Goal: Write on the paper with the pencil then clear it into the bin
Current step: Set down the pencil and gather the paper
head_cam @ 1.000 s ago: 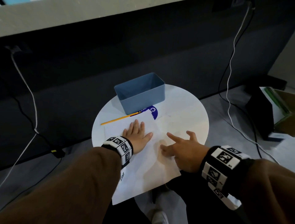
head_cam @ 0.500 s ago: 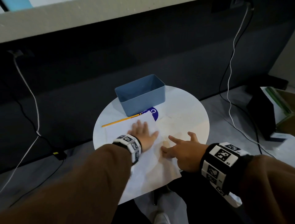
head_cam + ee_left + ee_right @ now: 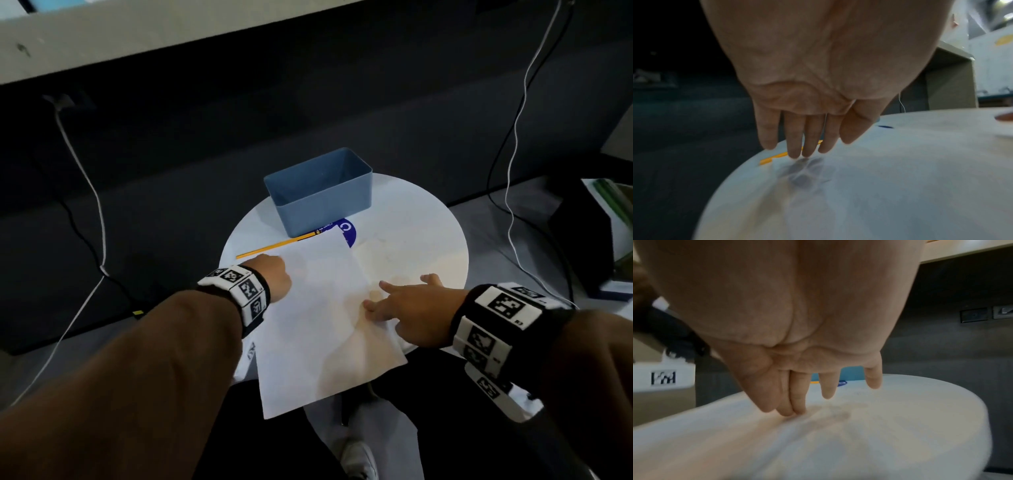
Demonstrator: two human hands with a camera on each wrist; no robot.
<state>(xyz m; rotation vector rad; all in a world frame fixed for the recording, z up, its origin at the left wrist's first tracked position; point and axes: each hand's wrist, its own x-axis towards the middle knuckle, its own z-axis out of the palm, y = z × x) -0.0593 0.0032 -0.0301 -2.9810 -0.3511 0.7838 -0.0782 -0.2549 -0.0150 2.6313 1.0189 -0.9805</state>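
Observation:
A white sheet of paper (image 3: 318,318) lies on the round white table (image 3: 418,226), its near end hanging over the table's edge. Just beyond the sheet's far edge lies a yellow pencil (image 3: 274,244) (image 3: 774,158), and behind it stands the empty blue bin (image 3: 322,192). My left hand (image 3: 272,275) hovers at the sheet's far left corner, its straight fingers (image 3: 795,142) pointing down with the tips touching the surface right beside the pencil. My right hand (image 3: 407,305) rests on the sheet's right edge; thumb and two fingertips (image 3: 791,408) press the paper (image 3: 777,443), the other fingers spread.
A blue round sticker (image 3: 347,230) shows between the bin and the sheet. White and black cables (image 3: 92,205) hang at the left and at the right (image 3: 513,154). A dark box (image 3: 582,246) stands on the floor at the right. A shoe (image 3: 356,459) is below the table.
My left hand has lifted off the middle of the sheet and moved left and away to its far corner by the pencil, fingers now pointing down. The right hand has barely moved.

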